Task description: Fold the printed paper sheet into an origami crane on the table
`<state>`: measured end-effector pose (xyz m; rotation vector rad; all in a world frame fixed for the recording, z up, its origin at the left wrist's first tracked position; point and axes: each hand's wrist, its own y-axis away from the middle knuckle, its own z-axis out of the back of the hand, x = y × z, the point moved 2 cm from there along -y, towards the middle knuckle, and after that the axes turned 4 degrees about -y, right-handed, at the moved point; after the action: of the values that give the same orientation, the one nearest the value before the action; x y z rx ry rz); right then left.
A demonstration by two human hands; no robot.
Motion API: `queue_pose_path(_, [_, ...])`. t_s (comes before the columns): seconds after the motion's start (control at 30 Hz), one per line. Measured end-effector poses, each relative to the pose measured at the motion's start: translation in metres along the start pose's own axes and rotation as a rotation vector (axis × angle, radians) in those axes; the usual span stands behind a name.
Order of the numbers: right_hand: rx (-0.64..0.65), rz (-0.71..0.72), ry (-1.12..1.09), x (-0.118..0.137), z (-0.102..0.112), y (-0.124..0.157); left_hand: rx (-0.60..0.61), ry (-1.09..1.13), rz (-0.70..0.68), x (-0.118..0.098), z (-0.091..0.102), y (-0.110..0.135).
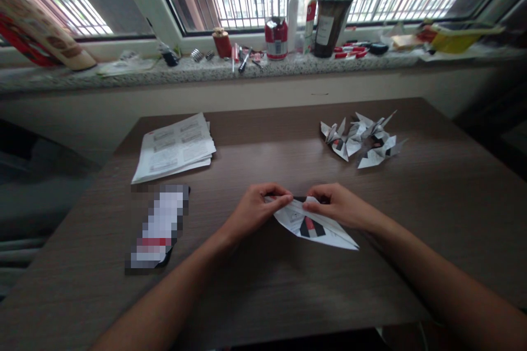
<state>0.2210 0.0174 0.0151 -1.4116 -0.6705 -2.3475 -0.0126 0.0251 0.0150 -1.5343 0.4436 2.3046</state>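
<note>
A printed sheet of paper [319, 226], folded into a long pointed shape, is held just above the middle of the table. My left hand [263, 205] pinches its upper left edge between thumb and fingers. Close beside it, my right hand [335, 205] is closed on the upper right edge. The paper's sharp tip points down to the right, toward me. Beyond my right hand lie several folded paper cranes [362, 137], made from similar printed paper.
On the brown table [247, 296] a stack of printed sheets [177, 145] sits at the back left, with a phone [160, 227], its screen blurred, in front. Along the granite sill [197, 78] stand a red can [275, 38], a bottle [300, 11] and a dark cup [331, 22].
</note>
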Motion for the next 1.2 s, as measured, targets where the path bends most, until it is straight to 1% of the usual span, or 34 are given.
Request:
queue_pose_path(0.17, [-0.026,0.007,-0.081,-0.01,0.002,-0.002,-0.102,0.092,0.051,0.002,0.005,0.002])
queue_pose_path(0.27, [-0.05,-0.021,-0.156,-0.017,0.002,-0.003,-0.173,0.198,0.072,0.006,0.007,0.002])
queue_pose_path(0.37, [-0.061,-0.021,-0.17,-0.02,0.001,-0.003,-0.22,0.297,0.091,0.01,0.006,0.001])
queue_pose_path(0.5, [-0.046,0.009,-0.12,-0.019,-0.001,-0.003,-0.235,0.361,0.116,0.013,0.005,0.0])
queue_pose_path(0.77, [-0.037,-0.002,-0.099,-0.015,0.001,-0.002,-0.237,0.428,0.156,0.014,0.008,-0.001])
queue_pose_path(0.9, [-0.023,0.013,-0.105,-0.013,0.001,-0.001,-0.219,0.425,0.169,0.015,0.009,-0.001])
queue_pose_path(1.03, [-0.023,0.02,-0.1,-0.014,0.0,-0.001,-0.232,0.369,0.159,0.014,0.011,0.0])
queue_pose_path(1.1, [-0.032,0.014,-0.106,-0.015,0.0,-0.002,-0.226,0.311,0.125,0.01,0.013,0.0])
queue_pose_path(1.2, [-0.051,0.002,-0.124,-0.016,0.0,-0.002,-0.164,0.167,0.035,0.003,0.016,0.001])
